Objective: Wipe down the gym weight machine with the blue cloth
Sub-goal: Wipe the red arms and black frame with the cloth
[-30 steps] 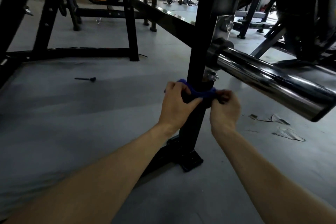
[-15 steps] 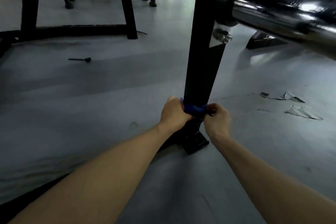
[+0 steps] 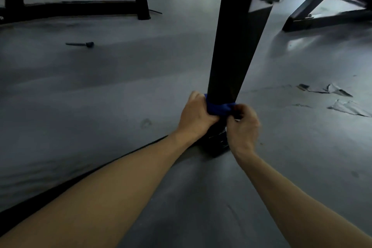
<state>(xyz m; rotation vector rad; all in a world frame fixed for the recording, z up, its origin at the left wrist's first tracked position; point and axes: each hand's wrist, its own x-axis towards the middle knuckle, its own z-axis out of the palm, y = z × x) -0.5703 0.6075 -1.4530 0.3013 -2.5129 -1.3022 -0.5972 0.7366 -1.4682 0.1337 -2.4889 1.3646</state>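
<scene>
The blue cloth [image 3: 218,108] is wrapped around the black upright post [image 3: 235,46] of the weight machine, low down near its foot [image 3: 216,146]. My left hand [image 3: 196,116] grips the cloth's left end against the post. My right hand [image 3: 242,127] pinches the cloth's right end beside the post. Part of the cloth is hidden behind the post and inside my fingers.
A small black pin [image 3: 81,44] lies on the grey floor to the left. Torn floor patches [image 3: 340,98] lie to the right. Another black frame [image 3: 76,9] stands at the back left, and an angled support [image 3: 314,2] at the back right.
Both hands have slid the cloth down the post, from just under the chrome bar to near the foot. The camera has tilted down with them.
</scene>
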